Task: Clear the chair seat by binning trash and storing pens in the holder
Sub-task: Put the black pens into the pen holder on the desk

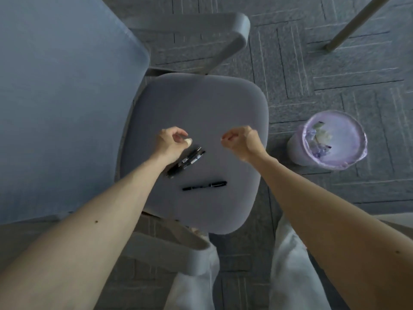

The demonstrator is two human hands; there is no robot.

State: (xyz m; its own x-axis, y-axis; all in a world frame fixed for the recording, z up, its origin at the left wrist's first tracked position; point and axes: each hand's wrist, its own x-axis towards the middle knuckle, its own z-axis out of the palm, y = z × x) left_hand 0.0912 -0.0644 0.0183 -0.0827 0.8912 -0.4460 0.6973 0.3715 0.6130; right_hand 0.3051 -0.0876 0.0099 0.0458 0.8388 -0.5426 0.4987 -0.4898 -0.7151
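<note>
**Chair seat and bin: contents as found**

Head view.

- Chair seat [201, 104]: grey, padded, seen from above. Holds two lots of pens.
 - Bundle of black pens [190, 159]: on the seat's left half, lying aslant, its lower end hidden under the left wrist. Number cannot be told.
 - Lone black pen [204, 185]: near the seat's front middle, lying crosswise, apart from the bundle.
- Bin [295, 153]: round, lined with a pale purple bag, standing on the carpet [335, 63] to the right of the seat, well apart from it. Contains crumpled trash [319, 139], pale and purplish scraps heaped on the side nearer the seat.
- Left hand [169, 144]: above the seat's left half, just over the bundle. Fingers curled, thumb tip close to the forefinger; whether a small pale scrap is pinched there cannot be told.
- Right hand [243, 142]: above the seat's right half. Fingers curled into a loose fist, nothing seen in it.
- Chair back [55, 97]: left of the seat.
- Armrests: one [223, 25] beyond the seat, one [178, 249] on the near side.
- Pale trousers [288, 253]: in front of the seat.
</note>
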